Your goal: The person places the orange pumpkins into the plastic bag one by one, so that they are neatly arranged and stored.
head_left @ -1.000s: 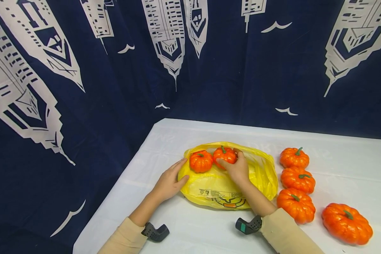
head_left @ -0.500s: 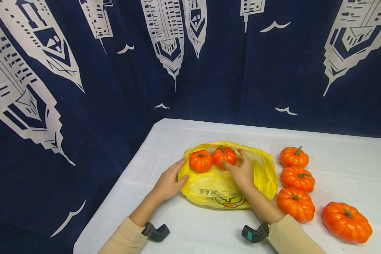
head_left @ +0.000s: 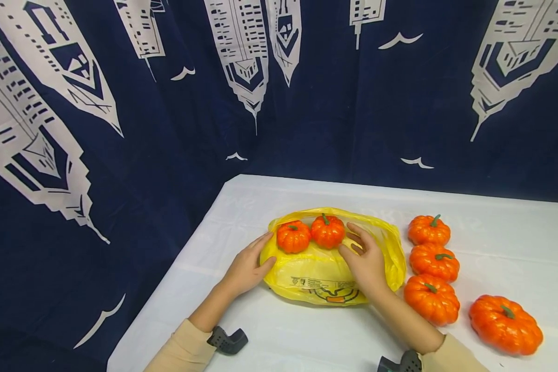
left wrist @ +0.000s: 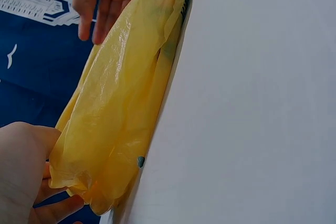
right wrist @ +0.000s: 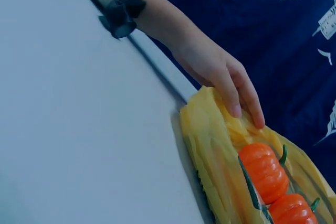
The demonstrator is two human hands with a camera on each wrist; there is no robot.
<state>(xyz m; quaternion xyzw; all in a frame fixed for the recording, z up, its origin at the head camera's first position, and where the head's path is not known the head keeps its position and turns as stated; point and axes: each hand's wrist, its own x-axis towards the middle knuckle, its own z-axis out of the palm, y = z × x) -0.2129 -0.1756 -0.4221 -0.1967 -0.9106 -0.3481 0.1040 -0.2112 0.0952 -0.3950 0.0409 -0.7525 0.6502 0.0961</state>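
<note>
A yellow plastic bag (head_left: 316, 268) lies with its mouth spread on the white table. Inside it, side by side, sit two small orange pumpkins with green stems, a left pumpkin (head_left: 293, 237) and a right pumpkin (head_left: 327, 231). My left hand (head_left: 245, 266) rests against the bag's left end, fingers straight at the rim and thumb on the near side. Over the bag's mouth, just right of the right pumpkin, my right hand (head_left: 366, 258) has its fingers spread and holds nothing. The right wrist view shows the left hand (right wrist: 220, 74) at the bag's end.
To the bag's right, a column of three pumpkins runs back to front: a far pumpkin (head_left: 429, 230), a middle pumpkin (head_left: 434, 262) and a near pumpkin (head_left: 431, 299). Another, wider pumpkin (head_left: 506, 324) lies farther right. A dark blue curtain (head_left: 344, 119) hangs behind the white table (head_left: 279, 341).
My right hand has let go of the right pumpkin inside the bag and drawn back to the right, towards me. The left hand stays at the bag's left end.
</note>
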